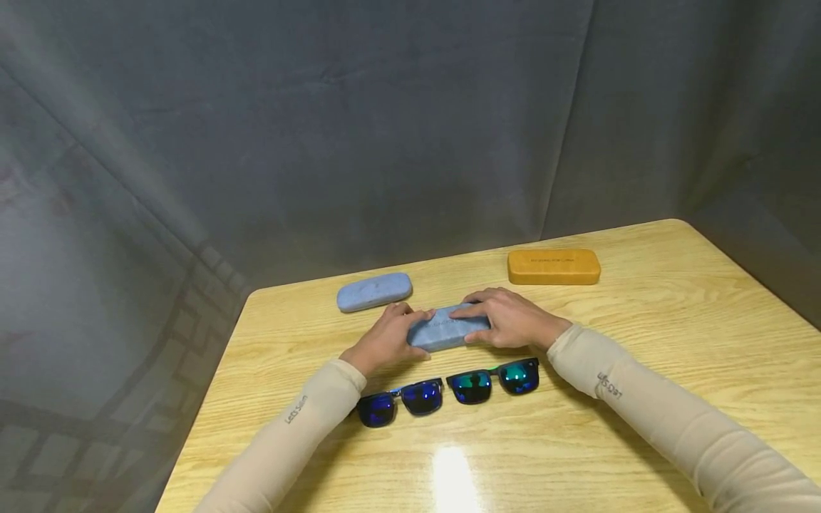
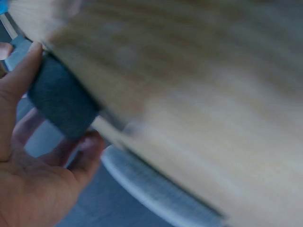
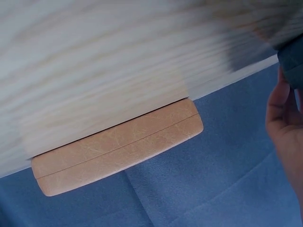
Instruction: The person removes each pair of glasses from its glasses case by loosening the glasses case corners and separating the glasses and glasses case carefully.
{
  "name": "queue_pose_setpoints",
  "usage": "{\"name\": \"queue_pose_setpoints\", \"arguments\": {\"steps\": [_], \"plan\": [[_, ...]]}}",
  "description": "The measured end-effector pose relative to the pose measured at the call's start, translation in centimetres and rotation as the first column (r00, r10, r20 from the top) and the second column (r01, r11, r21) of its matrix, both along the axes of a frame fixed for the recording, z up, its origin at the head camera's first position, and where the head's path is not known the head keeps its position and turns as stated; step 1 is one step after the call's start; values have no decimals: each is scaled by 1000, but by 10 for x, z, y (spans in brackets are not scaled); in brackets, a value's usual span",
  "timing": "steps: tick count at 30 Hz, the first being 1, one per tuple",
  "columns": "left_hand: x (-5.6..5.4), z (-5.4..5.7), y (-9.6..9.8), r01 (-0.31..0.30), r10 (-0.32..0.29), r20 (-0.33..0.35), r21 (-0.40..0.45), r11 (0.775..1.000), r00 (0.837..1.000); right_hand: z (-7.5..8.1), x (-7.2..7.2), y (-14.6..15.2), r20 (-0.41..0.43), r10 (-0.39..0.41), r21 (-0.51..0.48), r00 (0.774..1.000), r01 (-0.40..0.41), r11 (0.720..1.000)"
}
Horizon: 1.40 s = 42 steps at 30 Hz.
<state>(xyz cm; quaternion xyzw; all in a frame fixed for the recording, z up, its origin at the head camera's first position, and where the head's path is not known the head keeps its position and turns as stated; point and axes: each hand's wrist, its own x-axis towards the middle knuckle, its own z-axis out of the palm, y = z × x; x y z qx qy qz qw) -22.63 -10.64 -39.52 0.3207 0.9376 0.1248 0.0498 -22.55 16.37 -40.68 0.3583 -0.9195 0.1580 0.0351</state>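
A blue glasses case (image 1: 445, 331) with dark lettering on its lid is held between both hands, its lid down. My left hand (image 1: 387, 336) grips the left end, thumb on the near side; the left wrist view shows that end of the case (image 2: 64, 97) between thumb and fingers. At the other end my right hand (image 1: 513, 318) holds it with thumb and fingers. Just nearer to me lie two pairs of sunglasses: one with blue mirrored lenses (image 1: 422, 397), left, and one with green-blue lenses (image 1: 471, 387), right. My left wrist partly covers the blue pair's edge.
A paler blue glasses case (image 1: 374, 292) lies behind the left hand. Toward the back right sits an orange glasses case (image 1: 554, 267), lid down. All rest on a light wooden table (image 1: 673, 320), with a grey curtain (image 1: 385, 142) hanging behind its far edge.
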Motion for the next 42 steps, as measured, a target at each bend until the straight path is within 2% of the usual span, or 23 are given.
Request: {"name": "queue_pose_setpoints", "arguments": {"steps": [4,6,11,15,22,28,32,37,42], "plan": [[5,5,1,12,-15,-28,-90,996,999,-2,0,-3,1,-10,4,1000,10,1000],[6,6,1,34,-38,-40,-104,994,998,-3,-1,-4,1,-15,11,1000,15,1000],[4,4,2,97,-105,-124,-75,993,987,-5,-3,-4,-8,-40,16,999,41,999],[0,5,3,110,-119,-195,-60,992,974,-6,-5,-1,-21,-53,4,998,53,999],[-6,8,3,141,-154,-220,-71,987,963,-5,-8,6,-20,-66,-18,998,66,998],[-12,8,8,142,-157,-256,-77,987,954,-7,-8,7,-51,-96,-7,994,96,995],[-16,7,12,127,-150,-273,-99,987,950,-11,-5,8,-119,-95,-16,988,94,995],[-21,7,15,99,-120,-267,-90,991,956,-12,-3,6,-196,-90,-39,977,84,996],[-25,8,17,70,-76,-258,-30,997,963,-10,-3,4,-215,-123,-65,969,111,992]]}}
